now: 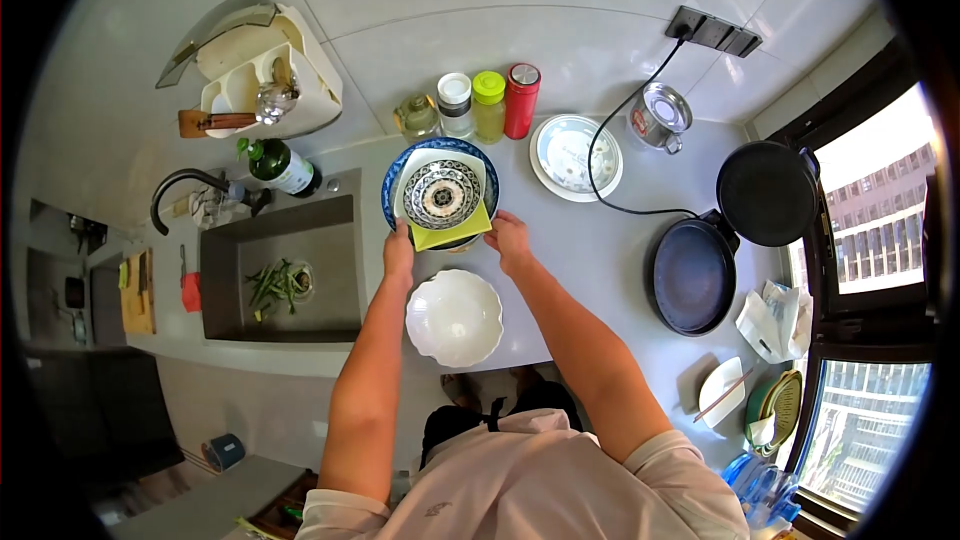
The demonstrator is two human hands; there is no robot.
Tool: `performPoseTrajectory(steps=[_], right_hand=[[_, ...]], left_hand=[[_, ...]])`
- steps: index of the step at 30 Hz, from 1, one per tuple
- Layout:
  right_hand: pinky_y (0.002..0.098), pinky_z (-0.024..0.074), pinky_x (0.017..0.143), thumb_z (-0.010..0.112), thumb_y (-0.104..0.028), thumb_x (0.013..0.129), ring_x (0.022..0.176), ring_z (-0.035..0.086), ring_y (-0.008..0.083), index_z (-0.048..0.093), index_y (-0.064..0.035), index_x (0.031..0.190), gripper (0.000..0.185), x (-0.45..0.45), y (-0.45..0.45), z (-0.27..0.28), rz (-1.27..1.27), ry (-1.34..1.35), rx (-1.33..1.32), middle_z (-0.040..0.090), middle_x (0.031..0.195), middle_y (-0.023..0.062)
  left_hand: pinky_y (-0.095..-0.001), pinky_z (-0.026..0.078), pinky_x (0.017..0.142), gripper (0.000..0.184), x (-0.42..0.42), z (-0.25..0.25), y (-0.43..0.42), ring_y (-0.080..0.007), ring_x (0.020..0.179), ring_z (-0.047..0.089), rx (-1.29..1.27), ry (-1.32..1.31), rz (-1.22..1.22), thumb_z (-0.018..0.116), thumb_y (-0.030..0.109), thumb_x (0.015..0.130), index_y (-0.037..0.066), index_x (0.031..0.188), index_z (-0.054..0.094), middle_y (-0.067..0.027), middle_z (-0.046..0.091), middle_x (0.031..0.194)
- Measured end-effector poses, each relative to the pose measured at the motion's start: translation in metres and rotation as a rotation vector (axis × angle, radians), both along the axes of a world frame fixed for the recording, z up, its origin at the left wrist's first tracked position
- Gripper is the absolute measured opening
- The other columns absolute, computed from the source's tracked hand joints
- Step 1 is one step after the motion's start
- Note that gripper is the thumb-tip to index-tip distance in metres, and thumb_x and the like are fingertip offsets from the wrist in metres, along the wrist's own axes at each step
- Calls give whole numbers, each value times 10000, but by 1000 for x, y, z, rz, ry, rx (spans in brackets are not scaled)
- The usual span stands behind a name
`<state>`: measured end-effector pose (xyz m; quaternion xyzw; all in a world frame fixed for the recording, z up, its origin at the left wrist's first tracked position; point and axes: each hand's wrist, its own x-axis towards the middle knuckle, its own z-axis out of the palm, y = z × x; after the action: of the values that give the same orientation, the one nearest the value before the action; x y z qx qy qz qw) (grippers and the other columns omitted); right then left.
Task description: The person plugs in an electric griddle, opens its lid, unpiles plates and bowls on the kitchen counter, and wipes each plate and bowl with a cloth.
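Note:
A stack of bowls stands on the counter in front of me. At its bottom is a wide blue-rimmed bowl [392,184]. A squarish white bowl [441,153] with a yellow-green front side sits inside it, and a small round bowl with a black-and-white pattern [441,195] is on top. My left hand [398,255] grips the stack's near left edge, fingers bent. On the near right edge my right hand [511,242] has its fingers closed. Which rim each hand pinches is partly hidden. Between my forearms, a white scalloped bowl [454,317] sits near the counter's front edge.
Left is a sink [280,333] with green vegetable pieces [278,285]. Behind the stack stand several bottles, including a red flask [522,101]. White plates [577,157], a black cable [640,210] and dark pans [693,277] are to the right.

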<state>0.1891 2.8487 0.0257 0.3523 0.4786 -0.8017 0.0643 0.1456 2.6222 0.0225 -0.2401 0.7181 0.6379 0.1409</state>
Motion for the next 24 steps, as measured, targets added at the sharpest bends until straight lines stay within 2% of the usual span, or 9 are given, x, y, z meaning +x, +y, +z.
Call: performPoseTrajectory(steps=[3, 5, 6, 7, 11, 14, 15, 18, 24], right_hand=[[272, 523, 800, 543, -85, 946, 833, 622, 103, 670, -80, 1196, 281, -1, 15, 2, -61, -20, 45, 696, 981, 4], [245, 484, 677, 551, -77, 949, 703, 561, 89, 686, -64, 1107, 209, -3, 26, 2, -115, 22, 49, 650, 860, -5], [232, 464, 616, 555, -73, 950, 638, 530, 82, 694, -55, 1063, 180, -4, 35, -1, -142, 40, 52, 627, 800, -9], [234, 512, 767, 556, -84, 954, 774, 596, 68, 685, -98, 1158, 242, -3, 46, -6, -56, 46, 53, 687, 916, -31], [240, 518, 813, 585, -85, 960, 846, 611, 70, 670, -92, 1204, 258, -7, 70, -14, -22, 90, 67, 690, 1003, -32], [238, 499, 681, 525, -32, 969, 769, 582, 83, 635, -26, 1207, 262, 0, 64, 21, -118, 170, 11, 637, 961, 13], [259, 534, 760, 570, -62, 972, 872, 625, 115, 597, -12, 1285, 318, 3, 68, 11, -87, 173, 28, 643, 1066, 39], [282, 552, 855, 592, -104, 981, 988, 644, 153, 568, -14, 1367, 398, 16, 62, -3, -25, 44, 121, 654, 1135, 58], [289, 563, 780, 588, -128, 990, 919, 650, 172, 588, 10, 1320, 358, 69, 20, 3, 4, -14, 309, 647, 1098, 82]], left_hand=[[-330, 438, 931, 571, 1, 1, 14, -174, 1006, 561, -25, 2, -87, 445, 495, 1079, 20, 1354, 600, -59, 656, 1191], [-314, 432, 887, 599, 4, 1, 25, -167, 922, 512, -53, 1, -140, 445, 520, 1076, 12, 1350, 605, -41, 641, 1132], [-322, 431, 907, 613, 3, 3, 30, -169, 952, 514, -44, -24, -164, 442, 530, 1075, 8, 1356, 595, -51, 639, 1149], [-326, 431, 918, 626, 5, 6, 36, -170, 963, 516, -23, 2, -179, 439, 539, 1074, 7, 1368, 587, -56, 637, 1161], [-344, 421, 973, 670, 3, 2, 53, -186, 1037, 536, 45, 32, -239, 426, 565, 1070, 11, 1429, 540, -75, 628, 1248], [-366, 393, 1049, 696, 3, 10, 58, -216, 1166, 537, 64, 15, -266, 419, 576, 1068, 22, 1483, 494, -110, 590, 1373], [-379, 353, 1109, 722, 3, 5, 56, -250, 1281, 507, 91, 20, -279, 412, 588, 1065, 34, 1527, 446, -134, 534, 1469], [-359, 301, 1194, 731, 16, 19, 46, -284, 1430, 446, 69, 22, -229, 408, 576, 1065, -4, 1506, 463, -186, 496, 1534], [-360, 306, 1204, 688, 61, 18, -8, -305, 1463, 418, -41, 136, -261, 428, 518, 1072, -14, 1508, 453, -194, 463, 1563]])
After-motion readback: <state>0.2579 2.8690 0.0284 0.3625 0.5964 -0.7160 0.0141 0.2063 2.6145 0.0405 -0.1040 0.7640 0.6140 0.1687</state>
